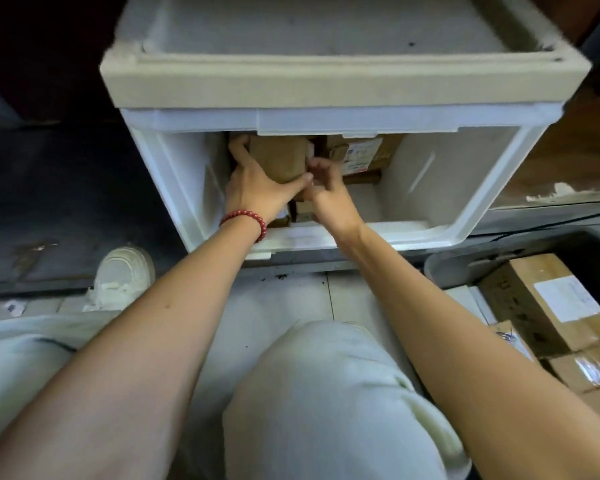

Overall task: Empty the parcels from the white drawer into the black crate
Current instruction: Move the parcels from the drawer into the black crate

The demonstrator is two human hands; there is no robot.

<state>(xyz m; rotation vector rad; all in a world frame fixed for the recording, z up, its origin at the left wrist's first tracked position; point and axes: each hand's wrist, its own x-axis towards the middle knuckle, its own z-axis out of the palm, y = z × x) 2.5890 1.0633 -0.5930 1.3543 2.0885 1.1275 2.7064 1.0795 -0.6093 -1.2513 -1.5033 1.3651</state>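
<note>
Head-worn wide-angle view, looking forward and steeply down

The camera sits just above the person's bent knee (326, 393) and close over both forearms. These run up from the bottom corners to the left hand (253, 188) and right hand (329, 195), which meet at a brown parcel (281, 161) inside the white drawer (378, 237), just above mid-frame. The black crate (589, 247) is cut off by the right edge, and a shoe (125, 271) sits on the floor at left. Straight lines bow toward the frame's borders.
</note>
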